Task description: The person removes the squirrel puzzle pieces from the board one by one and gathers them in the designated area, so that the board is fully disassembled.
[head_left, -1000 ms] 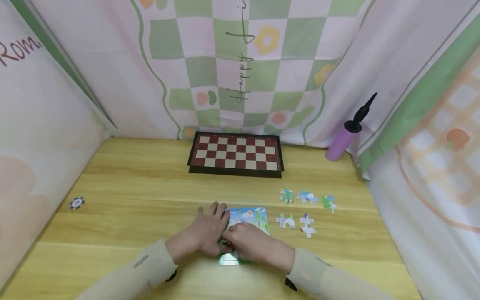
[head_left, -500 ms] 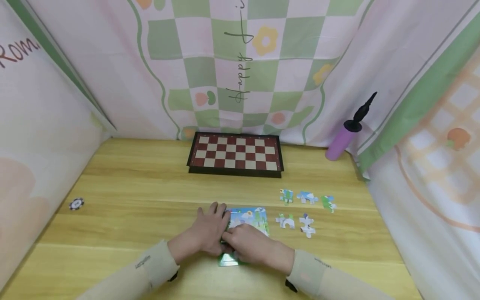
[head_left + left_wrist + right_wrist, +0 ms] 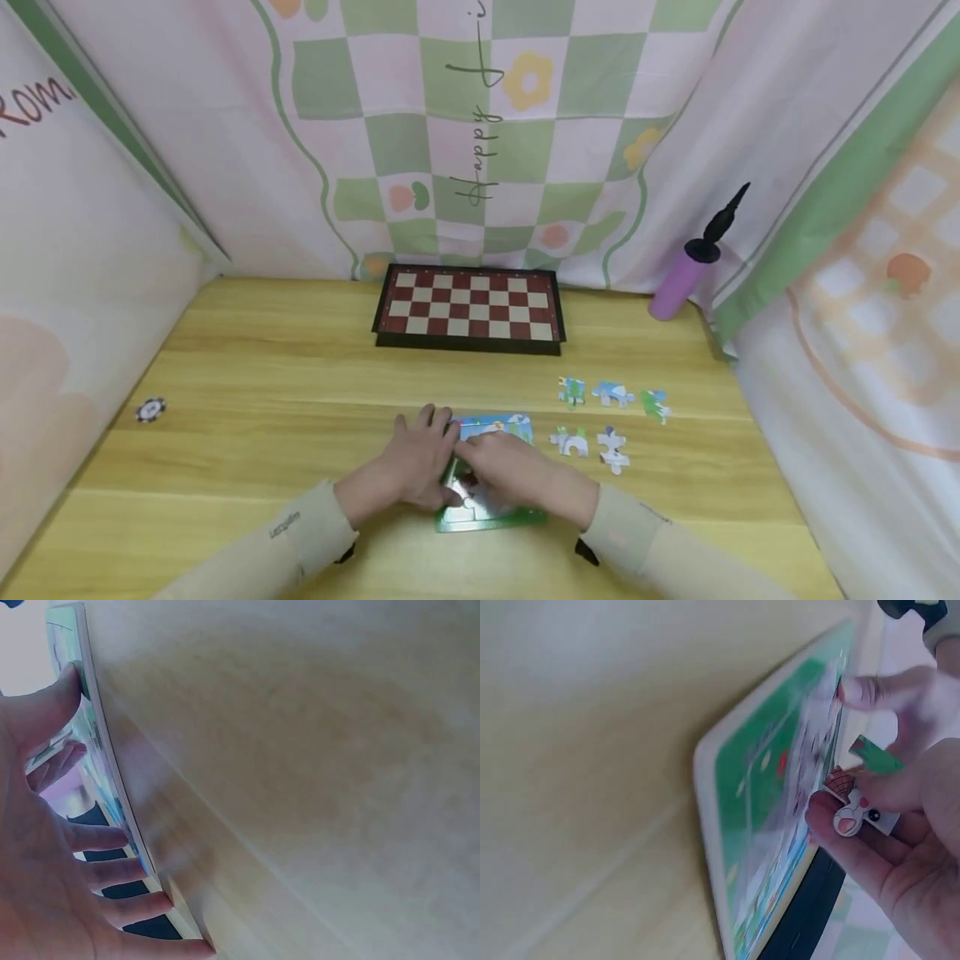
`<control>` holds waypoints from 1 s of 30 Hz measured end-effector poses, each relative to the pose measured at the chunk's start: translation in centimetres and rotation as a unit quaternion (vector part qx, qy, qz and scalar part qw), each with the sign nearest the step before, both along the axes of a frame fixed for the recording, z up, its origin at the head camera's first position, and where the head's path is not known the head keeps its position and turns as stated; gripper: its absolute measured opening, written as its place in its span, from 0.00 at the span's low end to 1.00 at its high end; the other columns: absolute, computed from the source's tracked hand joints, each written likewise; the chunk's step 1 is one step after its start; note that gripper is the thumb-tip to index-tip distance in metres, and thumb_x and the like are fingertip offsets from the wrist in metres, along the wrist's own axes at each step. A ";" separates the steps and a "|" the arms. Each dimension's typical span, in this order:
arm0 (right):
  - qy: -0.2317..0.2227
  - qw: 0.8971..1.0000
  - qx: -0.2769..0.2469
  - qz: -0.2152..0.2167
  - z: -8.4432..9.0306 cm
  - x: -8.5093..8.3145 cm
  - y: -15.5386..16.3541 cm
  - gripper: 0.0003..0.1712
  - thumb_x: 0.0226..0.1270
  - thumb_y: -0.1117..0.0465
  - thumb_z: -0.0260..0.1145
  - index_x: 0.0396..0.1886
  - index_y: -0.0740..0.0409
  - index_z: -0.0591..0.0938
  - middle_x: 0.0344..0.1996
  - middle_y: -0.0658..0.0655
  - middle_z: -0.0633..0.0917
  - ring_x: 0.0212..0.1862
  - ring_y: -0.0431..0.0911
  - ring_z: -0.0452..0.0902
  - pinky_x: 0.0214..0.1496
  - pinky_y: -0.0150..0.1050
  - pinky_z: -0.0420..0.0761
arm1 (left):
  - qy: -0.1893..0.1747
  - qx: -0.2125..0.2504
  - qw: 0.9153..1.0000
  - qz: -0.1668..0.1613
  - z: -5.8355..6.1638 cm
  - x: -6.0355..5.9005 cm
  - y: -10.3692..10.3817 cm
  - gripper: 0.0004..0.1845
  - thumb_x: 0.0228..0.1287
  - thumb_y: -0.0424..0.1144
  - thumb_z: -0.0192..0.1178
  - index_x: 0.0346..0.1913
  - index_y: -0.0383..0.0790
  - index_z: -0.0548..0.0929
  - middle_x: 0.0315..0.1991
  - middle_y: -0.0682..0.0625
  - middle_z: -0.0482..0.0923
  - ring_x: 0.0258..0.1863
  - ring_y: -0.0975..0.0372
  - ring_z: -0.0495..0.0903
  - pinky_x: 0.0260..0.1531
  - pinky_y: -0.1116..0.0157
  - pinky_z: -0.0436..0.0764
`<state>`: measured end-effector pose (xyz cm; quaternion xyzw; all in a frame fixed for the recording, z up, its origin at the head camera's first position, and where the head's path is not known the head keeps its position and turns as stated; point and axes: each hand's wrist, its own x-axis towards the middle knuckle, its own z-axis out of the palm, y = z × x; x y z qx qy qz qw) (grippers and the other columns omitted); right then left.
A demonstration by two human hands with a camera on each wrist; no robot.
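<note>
A jigsaw board [image 3: 491, 526] with a green lower rim and a sky-blue top lies flat on the table in front of me. Fingers spread, my left hand [image 3: 416, 462] rests along its left edge, with the thumb on the board in the left wrist view. Over the board's middle, my right hand [image 3: 517, 471] pinches a puzzle piece [image 3: 850, 817] between thumb and fingers. That piece shows part of a cartoon face and a green corner in the right wrist view; the head view hides it. Much of the board's picture is covered by the right hand.
Several loose puzzle pieces [image 3: 572, 442] lie right of the board. A folded chessboard [image 3: 471, 307] stands behind, near the curtain. At the back right is a purple hand pump [image 3: 678, 283]; a poker chip [image 3: 151, 409] lies far left.
My right hand has shifted up and slightly right across the board, uncovering its lower part. The left hand stays where it was, and the loose pieces have not moved.
</note>
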<state>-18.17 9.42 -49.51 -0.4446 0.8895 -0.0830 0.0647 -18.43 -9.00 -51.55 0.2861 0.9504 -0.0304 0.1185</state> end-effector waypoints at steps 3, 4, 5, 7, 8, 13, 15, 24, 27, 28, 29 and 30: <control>0.007 1.000 0.003 -0.012 0.3 -0.4 0.7 0.12 0.64 0.66 0.72 0.47 0.54 0.84 0.37 0.51 0.91 0.38 0.40 0.87 0.45 0.32 0.88 | 0.001 0.003 1.000 0.002 0.0 0.1 0.0 0.55 0.51 0.77 0.66 0.72 0.41 0.67 0.75 0.41 0.66 0.75 0.42 0.67 0.64 0.31 0.77; 0.009 1.000 0.003 -0.019 0.5 -0.6 1.0 0.12 0.65 0.67 0.72 0.47 0.55 0.84 0.39 0.52 0.91 0.39 0.42 0.87 0.45 0.32 0.88 | 0.000 0.005 1.000 0.002 0.0 0.1 0.0 0.56 0.51 0.77 0.66 0.72 0.40 0.67 0.75 0.40 0.66 0.76 0.41 0.66 0.64 0.31 0.77; 0.005 1.000 -0.001 -0.027 0.7 -0.7 1.4 0.13 0.65 0.68 0.71 0.48 0.56 0.84 0.40 0.52 0.91 0.40 0.43 0.88 0.45 0.32 0.89 | -0.002 0.006 1.000 0.003 0.0 0.1 0.0 0.56 0.51 0.77 0.66 0.73 0.40 0.67 0.75 0.40 0.65 0.76 0.41 0.66 0.64 0.31 0.76; -0.008 0.999 -0.012 -0.046 1.4 -1.0 2.3 0.17 0.62 0.73 0.71 0.50 0.59 0.84 0.43 0.55 0.91 0.43 0.45 0.89 0.47 0.33 0.90 | -0.006 0.008 1.000 0.006 0.1 0.1 0.0 0.58 0.51 0.77 0.66 0.74 0.39 0.66 0.76 0.40 0.65 0.77 0.41 0.65 0.65 0.30 0.75; -0.008 0.998 -0.022 -0.053 1.7 -1.1 2.8 0.17 0.61 0.74 0.70 0.50 0.60 0.84 0.43 0.56 0.91 0.43 0.46 0.89 0.47 0.33 0.90 | -0.007 0.009 1.000 0.007 0.1 0.1 0.0 0.58 0.51 0.77 0.66 0.74 0.39 0.66 0.76 0.40 0.65 0.77 0.40 0.65 0.65 0.30 0.75; 0.012 0.991 -0.069 -0.113 3.3 -2.1 6.4 0.15 0.63 0.75 0.69 0.49 0.64 0.84 0.41 0.60 0.91 0.42 0.50 0.89 0.45 0.35 0.91 | -0.017 0.014 1.000 0.011 0.2 0.2 0.1 0.58 0.52 0.76 0.66 0.75 0.39 0.65 0.77 0.40 0.63 0.78 0.40 0.64 0.66 0.29 0.73; 0.015 0.986 -0.083 -0.141 3.9 -2.5 8.3 0.13 0.64 0.74 0.68 0.48 0.63 0.84 0.40 0.59 0.90 0.41 0.51 0.89 0.45 0.37 0.91 | -0.021 0.018 1.000 0.013 0.3 0.2 0.0 0.57 0.53 0.75 0.67 0.76 0.39 0.65 0.78 0.40 0.62 0.78 0.40 0.63 0.67 0.29 0.72; -0.026 0.974 -0.075 -0.214 5.0 -3.0 17.4 0.15 0.62 0.73 0.71 0.48 0.61 0.83 0.39 0.56 0.90 0.41 0.50 0.87 0.45 0.48 0.90 | -0.026 0.032 0.999 0.011 0.4 0.2 -0.2 0.56 0.54 0.74 0.67 0.75 0.38 0.65 0.77 0.39 0.63 0.78 0.38 0.63 0.66 0.27 0.71; -0.030 0.969 -0.058 -0.237 4.2 -2.4 19.6 0.15 0.65 0.72 0.69 0.50 0.59 0.81 0.37 0.52 0.88 0.39 0.43 0.84 0.41 0.43 0.87 | -0.026 0.034 0.999 0.010 0.4 0.3 -0.2 0.57 0.54 0.75 0.67 0.76 0.37 0.65 0.78 0.38 0.62 0.78 0.38 0.62 0.66 0.27 0.71; -0.029 0.969 -0.054 -0.239 3.9 -2.3 20.3 0.15 0.65 0.72 0.68 0.50 0.59 0.81 0.36 0.51 0.87 0.38 0.42 0.82 0.40 0.41 0.86 | -0.027 0.034 0.999 0.011 0.4 0.3 -0.2 0.58 0.53 0.75 0.67 0.76 0.37 0.65 0.78 0.38 0.62 0.78 0.38 0.62 0.67 0.27 0.71; -0.027 0.969 -0.051 -0.242 3.7 -2.1 21.1 0.14 0.65 0.73 0.67 0.49 0.58 0.81 0.35 0.50 0.87 0.36 0.40 0.81 0.38 0.39 0.85 | -0.028 0.037 0.999 0.011 0.4 0.3 -0.2 0.58 0.53 0.74 0.67 0.76 0.37 0.64 0.78 0.38 0.62 0.78 0.38 0.62 0.67 0.27 0.71; -0.032 0.968 -0.048 -0.245 3.4 -1.9 21.7 0.14 0.66 0.73 0.67 0.49 0.58 0.81 0.33 0.49 0.86 0.35 0.38 0.80 0.37 0.37 0.83 | -0.030 0.037 0.999 0.012 0.4 0.3 -0.2 0.58 0.53 0.74 0.67 0.77 0.37 0.64 0.78 0.38 0.61 0.78 0.37 0.62 0.67 0.27 0.70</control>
